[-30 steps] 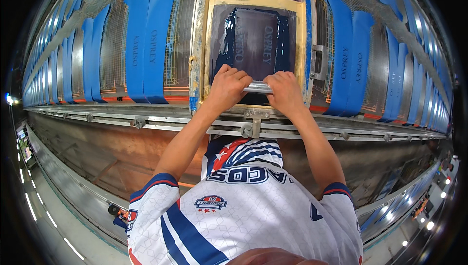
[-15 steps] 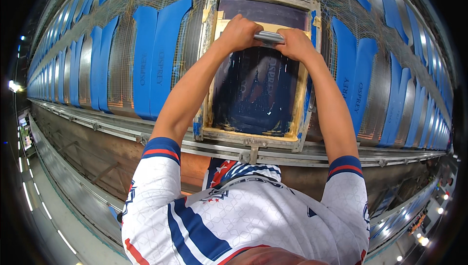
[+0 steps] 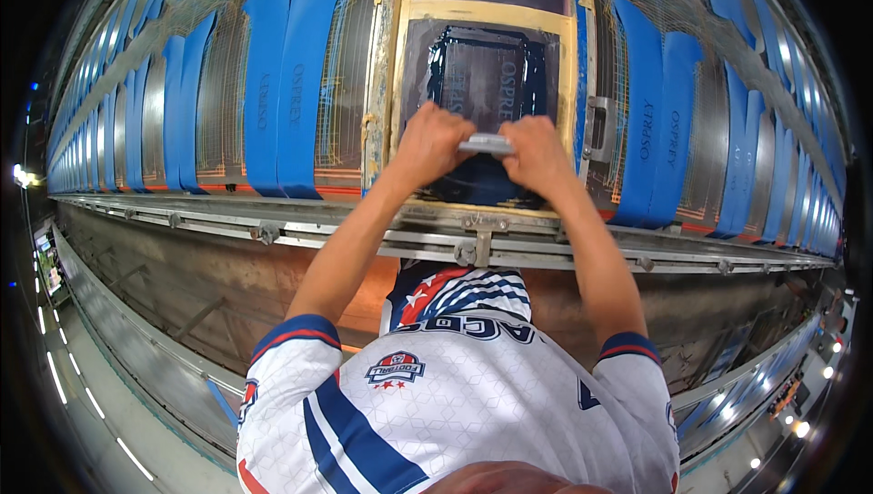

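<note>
Both my hands grip a grey squeegee (image 3: 486,143), one at each end. My left hand (image 3: 431,143) and my right hand (image 3: 538,153) are closed round it, with the thumbs toward the middle. The squeegee lies across the near part of a screen-printing frame (image 3: 383,76), whose inner edges carry yellowish tape. Dark wet ink (image 3: 473,183) shows on the mesh, with streaks of it along the sides of the print area. Through the mesh, faint lettering and paler shapes are visible. The squeegee's blade is hidden beneath my hands and the grip.
Pairs of blue cut pieces (image 3: 289,85) lie on the long printing table (image 3: 205,94) left and right of the frame. A metal rail (image 3: 346,232) runs along the table's near edge, with clamps on it. A metal handle (image 3: 597,129) juts from the frame's right side.
My hands have drawn the squeegee from the far end of the screen toward me. The mesh behind it now shows less ink. The view has shifted slightly.
</note>
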Demonstrator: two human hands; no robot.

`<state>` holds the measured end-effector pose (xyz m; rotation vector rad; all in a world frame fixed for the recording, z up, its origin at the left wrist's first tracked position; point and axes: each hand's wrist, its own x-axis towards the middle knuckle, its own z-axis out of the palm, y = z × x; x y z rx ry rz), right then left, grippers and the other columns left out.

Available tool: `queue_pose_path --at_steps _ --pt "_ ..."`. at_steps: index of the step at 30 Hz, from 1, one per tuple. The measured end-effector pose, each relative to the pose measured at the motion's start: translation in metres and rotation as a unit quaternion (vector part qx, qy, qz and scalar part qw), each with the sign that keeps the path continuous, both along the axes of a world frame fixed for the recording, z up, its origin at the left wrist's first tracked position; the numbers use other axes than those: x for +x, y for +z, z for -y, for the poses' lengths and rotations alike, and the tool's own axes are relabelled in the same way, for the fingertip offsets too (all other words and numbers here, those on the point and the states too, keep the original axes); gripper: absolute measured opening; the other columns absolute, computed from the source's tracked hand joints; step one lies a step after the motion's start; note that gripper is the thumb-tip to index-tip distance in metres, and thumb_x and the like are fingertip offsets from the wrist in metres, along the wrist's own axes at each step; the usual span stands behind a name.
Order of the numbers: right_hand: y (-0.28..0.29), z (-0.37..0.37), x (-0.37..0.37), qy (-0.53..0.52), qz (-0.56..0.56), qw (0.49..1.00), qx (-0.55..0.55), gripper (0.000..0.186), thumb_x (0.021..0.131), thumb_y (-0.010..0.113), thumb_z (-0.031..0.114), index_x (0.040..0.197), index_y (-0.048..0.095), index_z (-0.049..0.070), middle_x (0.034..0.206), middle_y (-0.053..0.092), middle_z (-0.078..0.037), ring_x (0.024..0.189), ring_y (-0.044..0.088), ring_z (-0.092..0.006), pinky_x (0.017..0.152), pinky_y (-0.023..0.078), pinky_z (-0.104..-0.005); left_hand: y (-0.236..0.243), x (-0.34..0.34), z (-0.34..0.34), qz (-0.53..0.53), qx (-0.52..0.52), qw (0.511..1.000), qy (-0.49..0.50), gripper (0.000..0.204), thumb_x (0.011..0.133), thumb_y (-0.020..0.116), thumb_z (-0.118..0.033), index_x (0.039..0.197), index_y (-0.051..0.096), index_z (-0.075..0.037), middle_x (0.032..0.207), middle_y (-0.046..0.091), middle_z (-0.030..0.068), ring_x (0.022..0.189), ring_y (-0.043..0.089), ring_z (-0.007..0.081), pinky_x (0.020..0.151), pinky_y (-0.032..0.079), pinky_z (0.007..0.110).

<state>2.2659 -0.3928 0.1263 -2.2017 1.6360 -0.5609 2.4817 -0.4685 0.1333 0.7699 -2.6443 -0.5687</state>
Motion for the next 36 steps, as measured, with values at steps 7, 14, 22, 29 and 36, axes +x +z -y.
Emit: queue_pose_path --at_steps 7,14,22,29,36 --pt "0.049 -0.014 -0.026 -0.155 0.088 0.983 0.047 0.061 0.079 0.080 0.050 0.121 0.069 0.008 0.117 0.070 -0.017 0.112 0.063 -0.0374 0.098 0.049 -0.0440 0.012 0.012 -0.041 -0.011 -0.017 0.999 0.040 0.030 0.072 0.081 -0.017 0.099 0.070 -0.012 0.093 0.068 0.0015 0.088 0.062 0.0215 0.081 0.043 0.037" --pt "-0.056 0.008 -0.125 -0.481 0.046 0.875 -0.015 0.035 0.092 0.068 0.036 0.110 0.069 0.006 0.103 0.071 -0.022 0.098 0.067 -0.0412 0.085 0.051 -0.0467 0.017 0.010 -0.047 0.064 -0.049 0.996 0.031 0.026 0.063 0.082 -0.018 0.084 0.067 -0.014 0.087 0.064 0.0014 0.091 0.059 0.0226 0.084 0.041 0.039" --pt "0.000 0.017 -0.105 -0.481 0.148 0.864 0.001 0.032 0.090 0.074 0.034 0.092 0.071 0.003 0.084 0.069 -0.014 0.076 0.063 -0.0245 0.074 0.050 -0.0392 0.026 0.039 -0.046 0.032 -0.001 0.997 0.063 0.030 0.058 0.080 -0.014 0.084 0.065 -0.013 0.086 0.063 0.0019 0.090 0.061 0.0234 0.084 0.042 0.040" --pt "-0.041 0.072 0.052 -0.433 0.181 0.873 -0.130 0.023 0.089 0.070 0.023 0.095 0.070 0.001 0.090 0.070 -0.017 0.085 0.067 -0.0311 0.080 0.051 -0.0399 0.036 0.160 0.021 -0.016 0.023 0.998 0.064 0.043 0.067 0.084 -0.016 0.107 0.068 -0.009 0.092 0.066 0.0093 0.092 0.063 0.0327 0.083 0.045 0.046" --pt "-0.034 0.125 0.174 -0.451 0.277 0.844 -0.088 0.026 0.088 0.071 0.032 0.091 0.068 0.006 0.083 0.069 -0.018 0.079 0.065 -0.0410 0.073 0.049 -0.0468 0.049 0.275 0.063 0.110 0.002 0.993 0.053 0.022 0.076 0.083 -0.021 0.090 0.071 -0.010 0.086 0.068 0.0043 0.085 0.063 0.0265 0.080 0.041 0.040"
